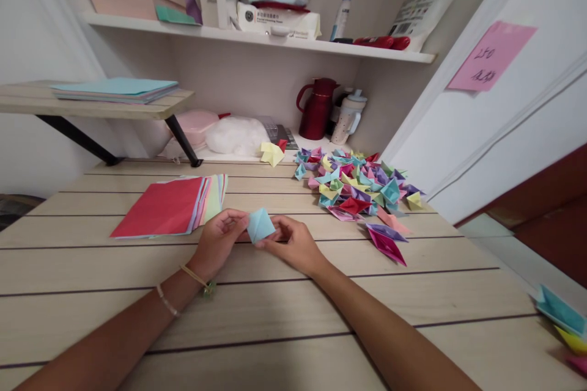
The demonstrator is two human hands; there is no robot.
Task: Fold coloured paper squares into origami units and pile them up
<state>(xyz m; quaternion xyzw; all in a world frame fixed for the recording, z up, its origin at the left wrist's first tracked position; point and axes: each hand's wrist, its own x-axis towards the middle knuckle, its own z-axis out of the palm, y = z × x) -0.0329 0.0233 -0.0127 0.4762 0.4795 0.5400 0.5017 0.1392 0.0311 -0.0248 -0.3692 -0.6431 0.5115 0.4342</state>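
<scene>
A small light-blue square of folded paper [261, 225] is held just above the table, between my two hands. My left hand [222, 238] pinches its left corner with thumb and fingers. On the other side, my right hand [293, 244] grips the lower right edge, thumb in front and fingers partly hidden behind. Creases run across the paper's face. To the left lies a stack of coloured paper sheets [160, 208] with red on top. A heap of folded paper boats [353, 180] in many colours is spread to the right.
A magenta boat [386, 245] lies at the heap's near edge. More boats [560, 310] sit at the far right. Behind stand a red jug [317, 109] and a tumbler [348, 119]. At left, a small raised shelf [174, 107] bears more paper [114, 88].
</scene>
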